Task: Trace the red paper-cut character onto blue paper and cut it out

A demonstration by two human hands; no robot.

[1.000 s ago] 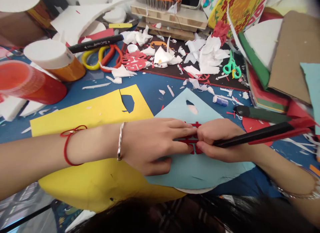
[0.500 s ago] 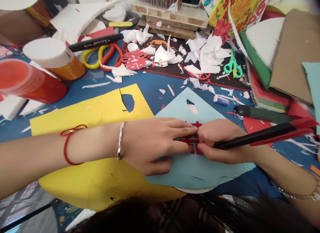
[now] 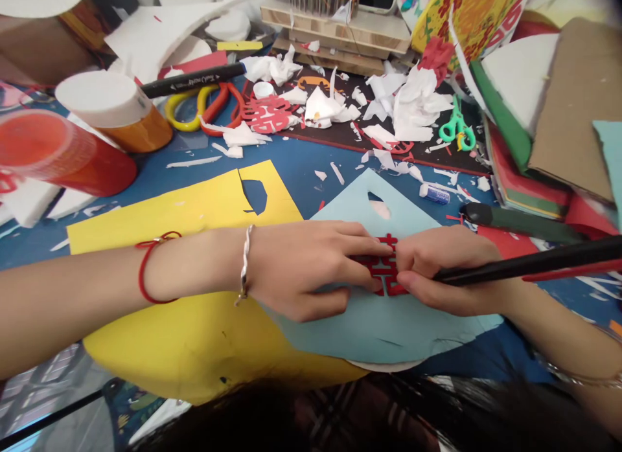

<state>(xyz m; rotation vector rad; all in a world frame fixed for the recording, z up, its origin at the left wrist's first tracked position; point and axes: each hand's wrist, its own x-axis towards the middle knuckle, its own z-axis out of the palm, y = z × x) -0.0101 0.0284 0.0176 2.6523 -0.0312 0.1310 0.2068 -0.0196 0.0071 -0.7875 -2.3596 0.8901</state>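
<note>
The left hand [image 3: 311,267], fingers loosely spread and gripping nothing, touches the red paper cutout [image 3: 387,265] below the light blue paper's [image 3: 383,339] top corner; the right hand [image 3: 447,264] closes around a black pen-like tool [image 3: 529,263], its tip hidden.

You are working at a paper-craft desk, seemingly an indoor hobby corner; whether the room is a home or a classroom, you cannot tell. Your light blue paper [image 3: 398,342], bearing a red cut-out character [image 3: 389,285], is serving as the landmark on the blue tabletop [image 3: 291,157]. Left of it, a yellow sheet [image 3: 170,355] is lying. Beyond it, white paper scraps [image 3: 418,102] are littering a dark board [image 3: 435,155], where small green scissors [image 3: 457,128] are resting. Far to its left, an orange jar [image 3: 138,135] and a red jar [image 3: 104,170] are standing near a black marker [image 3: 194,79]. Right of it and farther back, stacked coloured sheets [image 3: 534,199] and brown cardboard [image 3: 576,115] are piling up. Behind the scraps, a wooden stand [image 3: 335,28] is holding odds and ends.
</note>
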